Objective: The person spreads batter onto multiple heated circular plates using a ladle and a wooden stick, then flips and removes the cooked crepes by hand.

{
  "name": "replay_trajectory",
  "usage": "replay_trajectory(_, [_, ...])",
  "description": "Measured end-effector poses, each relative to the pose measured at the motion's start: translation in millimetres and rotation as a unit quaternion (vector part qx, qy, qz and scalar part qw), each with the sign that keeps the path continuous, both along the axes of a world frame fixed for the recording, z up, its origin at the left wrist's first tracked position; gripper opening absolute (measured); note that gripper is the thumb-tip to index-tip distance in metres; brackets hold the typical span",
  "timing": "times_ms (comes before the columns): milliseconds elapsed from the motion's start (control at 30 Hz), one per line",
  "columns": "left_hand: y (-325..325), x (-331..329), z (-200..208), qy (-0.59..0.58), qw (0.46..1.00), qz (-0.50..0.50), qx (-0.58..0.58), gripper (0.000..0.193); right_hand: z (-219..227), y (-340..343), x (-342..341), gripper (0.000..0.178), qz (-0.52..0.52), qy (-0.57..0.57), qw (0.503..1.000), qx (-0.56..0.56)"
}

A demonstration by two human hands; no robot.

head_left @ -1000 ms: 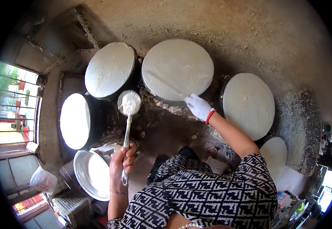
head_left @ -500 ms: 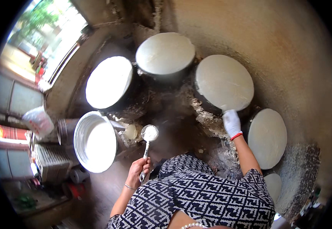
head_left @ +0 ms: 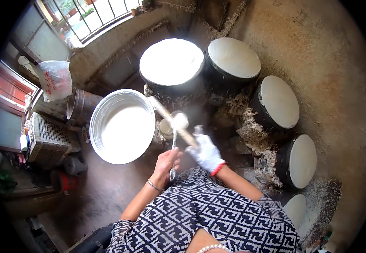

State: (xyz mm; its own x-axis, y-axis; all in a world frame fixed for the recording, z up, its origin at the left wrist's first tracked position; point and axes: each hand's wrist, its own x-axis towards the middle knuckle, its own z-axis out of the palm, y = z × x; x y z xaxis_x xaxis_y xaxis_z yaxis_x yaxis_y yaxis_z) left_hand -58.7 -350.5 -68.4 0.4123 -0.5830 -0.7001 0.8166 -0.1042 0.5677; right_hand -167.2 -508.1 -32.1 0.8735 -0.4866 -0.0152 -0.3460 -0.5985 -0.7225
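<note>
My bare left hand (head_left: 166,164), with a bracelet at the wrist, is closed round the metal handle of a ladle (head_left: 174,138). The ladle's round bowl is partly covered by a pale wooden stick (head_left: 166,113) that slants across it. My right hand (head_left: 206,152), in a white glove with a red cuff, grips the stick's lower end. The stick's far end comes close to the rim of a large metal basin (head_left: 93,139), which holds white liquid (head_left: 124,130). Motion blurs the stick and ladle bowl, so what lies in the bowl cannot be made out.
Several dark drums with round white tops (head_left: 172,61) curve from the far side to the right, along a plaster wall (head_left: 326,84). Crumbly grey masonry (head_left: 250,126) lies between them. At left are a plastic bag (head_left: 56,80), a metal cylinder (head_left: 84,105) and a slatted box (head_left: 50,135).
My right hand has come from the edge of a white-topped drum to beside my left hand, and the stick now shows in it. The view has swung, shifting the drums rightward.
</note>
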Motion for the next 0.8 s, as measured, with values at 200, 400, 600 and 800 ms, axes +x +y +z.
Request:
replay_trajectory(200, [51, 50, 9, -0.006, 0.996, 0.052, -0.069, 0.014, 1, 53, 77, 0.055, 0.058, -0.072, 0.989, 0.116])
replay_trajectory(400, [113, 107, 86, -0.022, 0.98, 0.141, -0.14, 0.031, -75, -109, 136, 0.028, -0.155, -0.173, 0.963, 0.134])
replay_trajectory(600, [138, 158, 67, -0.061, 0.963, 0.259, -0.045, 0.021, -111, -264, 257, 0.028, -0.33, -0.127, 0.884, 0.305])
replay_trajectory(800, [133, 163, 54, 0.001, 0.943, 0.326, -0.067, 0.022, -146, -337, 356, 0.039, -0.307, -0.194, 0.758, 0.542])
